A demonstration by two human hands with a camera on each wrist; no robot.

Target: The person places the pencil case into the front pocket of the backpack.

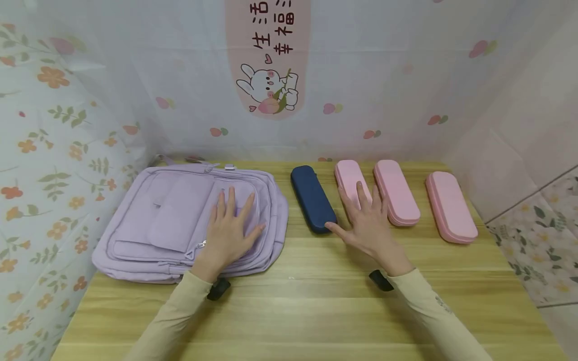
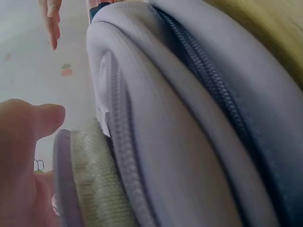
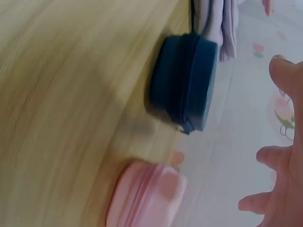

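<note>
A lilac backpack [image 1: 171,220] lies flat on the left of the wooden table [image 1: 307,301]. My left hand [image 1: 232,215] rests on its front pocket, palm down, fingers straight and spread. In the left wrist view the backpack's zip seams [image 2: 189,118] fill the frame beside my thumb [image 2: 23,142]. My right hand [image 1: 363,215] is spread over the near end of the leftmost pink pencil case [image 1: 347,178], thumb by the navy pencil case [image 1: 311,198]. Whether it touches either case I cannot tell. The right wrist view shows the navy case [image 3: 184,87], the pink case [image 3: 147,196] and my straight fingers [image 3: 279,156].
Two more pink pencil cases [image 1: 396,193] [image 1: 450,206] lie further right, parallel to the others. Floral sheets wall in the table at the left, back and right. Bare wood stretches across the near half of the table.
</note>
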